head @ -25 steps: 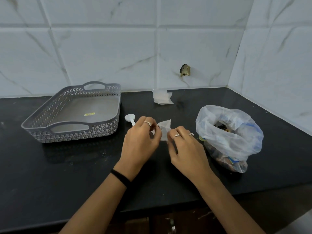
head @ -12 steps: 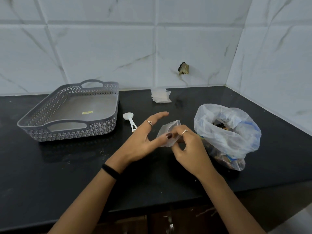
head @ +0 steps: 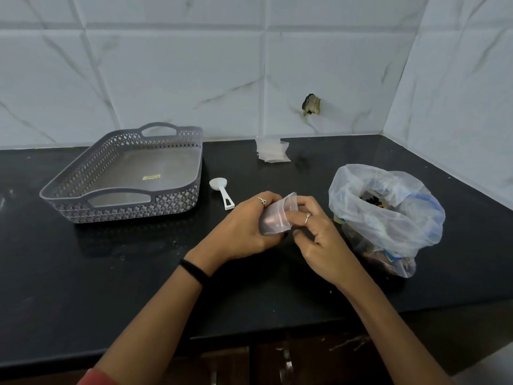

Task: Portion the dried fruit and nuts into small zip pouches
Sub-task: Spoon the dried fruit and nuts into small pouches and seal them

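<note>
Pouch [head: 277, 216] held above tabletop [head: 111, 273] between both hands: left hand [head: 244, 232] grip wrapped round its body, right hand [head: 319, 234] grip pinching the mouth. Thin, limp, likely slippery film; best held by the rim.

Soft, even light falls from above me; my hands [head: 291, 232] cast faint shadows on the dark surface [head: 83, 273]. Tile lines bow near the edges, and everything looks slightly soft.
</note>
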A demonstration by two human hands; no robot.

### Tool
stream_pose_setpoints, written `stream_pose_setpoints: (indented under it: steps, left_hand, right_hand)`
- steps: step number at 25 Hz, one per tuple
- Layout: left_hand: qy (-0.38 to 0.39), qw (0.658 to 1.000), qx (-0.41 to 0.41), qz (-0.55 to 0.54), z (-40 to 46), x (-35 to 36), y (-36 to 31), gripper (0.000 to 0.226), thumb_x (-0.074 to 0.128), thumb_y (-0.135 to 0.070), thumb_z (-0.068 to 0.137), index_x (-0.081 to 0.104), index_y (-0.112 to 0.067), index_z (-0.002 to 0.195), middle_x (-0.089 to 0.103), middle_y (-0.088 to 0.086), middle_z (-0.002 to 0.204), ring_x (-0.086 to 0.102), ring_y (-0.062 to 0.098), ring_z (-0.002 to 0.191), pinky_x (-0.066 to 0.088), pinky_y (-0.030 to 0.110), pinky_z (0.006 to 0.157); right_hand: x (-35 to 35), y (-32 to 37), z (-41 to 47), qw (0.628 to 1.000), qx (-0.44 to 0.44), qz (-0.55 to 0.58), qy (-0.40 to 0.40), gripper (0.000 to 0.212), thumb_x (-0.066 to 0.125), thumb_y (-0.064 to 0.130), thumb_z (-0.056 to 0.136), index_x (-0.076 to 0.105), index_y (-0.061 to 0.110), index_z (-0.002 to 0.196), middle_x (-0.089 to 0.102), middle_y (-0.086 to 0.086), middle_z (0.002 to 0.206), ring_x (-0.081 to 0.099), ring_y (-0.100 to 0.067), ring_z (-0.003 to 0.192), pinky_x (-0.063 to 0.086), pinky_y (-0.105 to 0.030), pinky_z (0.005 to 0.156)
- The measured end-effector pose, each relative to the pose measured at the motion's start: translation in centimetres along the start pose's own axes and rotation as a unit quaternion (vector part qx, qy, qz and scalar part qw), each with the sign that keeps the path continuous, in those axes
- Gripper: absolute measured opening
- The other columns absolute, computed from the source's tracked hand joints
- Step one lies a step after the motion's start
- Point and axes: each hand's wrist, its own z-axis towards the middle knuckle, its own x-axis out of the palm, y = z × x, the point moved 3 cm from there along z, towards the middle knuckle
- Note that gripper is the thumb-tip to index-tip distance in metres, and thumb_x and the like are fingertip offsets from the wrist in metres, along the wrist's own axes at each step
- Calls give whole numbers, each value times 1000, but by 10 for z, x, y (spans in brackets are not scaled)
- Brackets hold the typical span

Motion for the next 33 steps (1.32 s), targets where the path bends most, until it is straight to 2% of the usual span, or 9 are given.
stream_pose_setpoints:
  steps: [3,6,9,11,15,19,23,28,33]
  left_hand:
    - [-5,1000,0,-23,-3,1,-3,40,71,-24,83,55,-19,120,66,-8,102,65,6,93,53,27,81]
    - [-44,998,-29,-30,-5,-4,-4,26,68,-23,86,59,-18,110,67,-5,92,64,6,82,51,24,69]
    - [-177,982,-68,6,-14,-23,3,13,70,-24,84,58,-23,88,62,-7,76,58,3,67,40,12,58]
    - [-260,961,-97,0,-24,-39,8,16,72,-25,82,57,-22,83,62,-7,72,56,1,62,39,10,55]
    - [-367,916,-148,-61,-35,-56,14,19,71,-26,84,59,-12,81,63,-1,71,55,-3,59,41,9,53]
    - [-433,871,-225,-48,-41,-60,23,24,68,-31,83,54,-15,73,59,-4,67,53,4,56,39,14,50]
    - [-431,868,-245,-30,-40,-59,28,22,65,-34,82,51,-17,75,60,-2,71,57,16,66,42,30,58]
    - [-380,890,-251,35,-36,-52,24,21,62,-41,79,51,-23,79,60,-5,76,57,17,72,38,30,58]
    - [-343,914,-200,88,-32,-41,16,19,61,-41,82,55,-27,92,60,-11,88,55,11,77,39,27,63]
  right_hand:
    - [2,-4,-2,1000,-4,-4,19,61,41,-17,77,60,27,113,42,10,125,48,-8,116,40,-17,100]
    - [3,6,2,999,-38,-5,-5,67,37,-14,71,61,35,111,45,8,124,49,-11,114,40,-17,98]
    - [1,13,15,991,-30,59,-113,59,39,-18,77,66,31,97,56,2,110,57,-11,98,49,-20,84]
    - [5,11,33,989,28,53,-135,45,44,-12,84,65,27,91,62,1,97,60,-8,84,51,-20,74]
    - [41,-2,86,984,141,-111,-16,20,51,9,90,70,15,91,66,1,87,61,-9,73,42,-8,58]
    - [80,-12,120,960,225,-161,44,24,60,29,87,71,8,90,70,-8,91,65,-22,85,51,-29,69]
    - [98,-20,129,947,249,-202,22,28,65,35,79,64,9,89,67,-8,91,63,-29,88,46,-30,65]
    - [90,-18,125,948,271,-162,-32,18,60,26,80,62,9,84,65,-8,91,62,-32,86,48,-33,67]
    - [41,-1,103,955,249,-115,-116,14,64,25,83,61,14,75,67,-5,80,66,-26,74,57,-40,72]
